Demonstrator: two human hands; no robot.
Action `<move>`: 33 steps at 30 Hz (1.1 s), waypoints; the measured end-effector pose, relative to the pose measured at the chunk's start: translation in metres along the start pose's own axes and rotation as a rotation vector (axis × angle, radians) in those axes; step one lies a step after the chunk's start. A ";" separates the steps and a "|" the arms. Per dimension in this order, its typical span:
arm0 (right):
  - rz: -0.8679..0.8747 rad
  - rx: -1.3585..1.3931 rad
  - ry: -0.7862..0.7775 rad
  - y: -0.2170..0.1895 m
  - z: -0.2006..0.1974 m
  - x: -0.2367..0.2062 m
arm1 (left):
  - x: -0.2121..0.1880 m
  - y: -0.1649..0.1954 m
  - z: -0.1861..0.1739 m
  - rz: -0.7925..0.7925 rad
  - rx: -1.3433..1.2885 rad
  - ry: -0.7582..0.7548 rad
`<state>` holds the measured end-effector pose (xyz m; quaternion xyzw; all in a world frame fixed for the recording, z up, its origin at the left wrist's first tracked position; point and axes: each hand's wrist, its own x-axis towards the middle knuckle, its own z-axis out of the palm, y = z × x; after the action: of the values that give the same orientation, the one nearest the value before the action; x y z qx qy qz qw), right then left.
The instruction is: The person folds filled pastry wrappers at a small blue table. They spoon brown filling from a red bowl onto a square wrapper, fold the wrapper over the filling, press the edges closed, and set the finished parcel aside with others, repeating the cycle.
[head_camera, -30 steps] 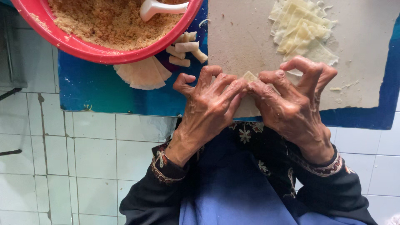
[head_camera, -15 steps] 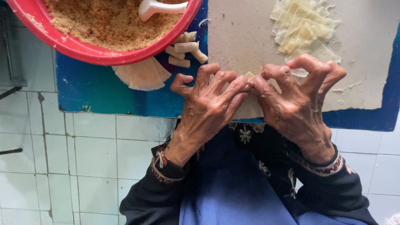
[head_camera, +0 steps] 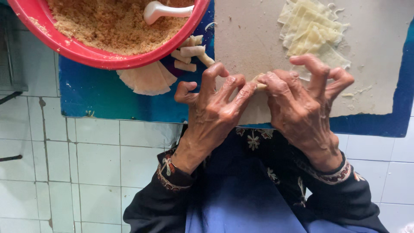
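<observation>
On the pale board (head_camera: 258, 39), left hand (head_camera: 215, 108) and right hand (head_camera: 302, 103) pinch a dough wrapper (head_camera: 260, 84): probably soft, tear-prone; best held at edges.

Both hands are raised side by side over the near edge of the pale board (head_camera: 258, 39), backs turned up and wrists bent, forearms in dark embroidered sleeves running back toward the body. The left hand (head_camera: 215, 110) and right hand (head_camera: 302, 105) meet at the fingertips, thumbs and forefingers pinched together in a tight grip on a small piece of dough (head_camera: 260, 86). The remaining fingers arch upward, curled and spread.
</observation>
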<state>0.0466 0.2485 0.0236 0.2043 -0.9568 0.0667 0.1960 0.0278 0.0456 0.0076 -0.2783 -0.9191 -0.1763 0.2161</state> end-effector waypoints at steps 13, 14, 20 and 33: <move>-0.103 -0.297 -0.119 -0.001 -0.007 0.004 | -0.002 -0.011 0.002 -0.218 -0.457 0.005; -0.113 -0.319 -0.128 0.001 -0.006 0.006 | -0.004 -0.011 0.003 -0.240 -0.491 0.045; -0.156 -0.388 -0.128 0.011 0.007 0.023 | -0.013 -0.019 0.004 -0.355 -0.520 0.269; -0.022 -0.019 -0.003 -0.002 0.010 0.043 | -0.015 -0.023 0.005 -0.521 -0.648 0.527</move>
<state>0.0075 0.2292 0.0321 0.2128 -0.9554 0.0552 0.1973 0.0242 0.0227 -0.0087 -0.0378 -0.7702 -0.5657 0.2922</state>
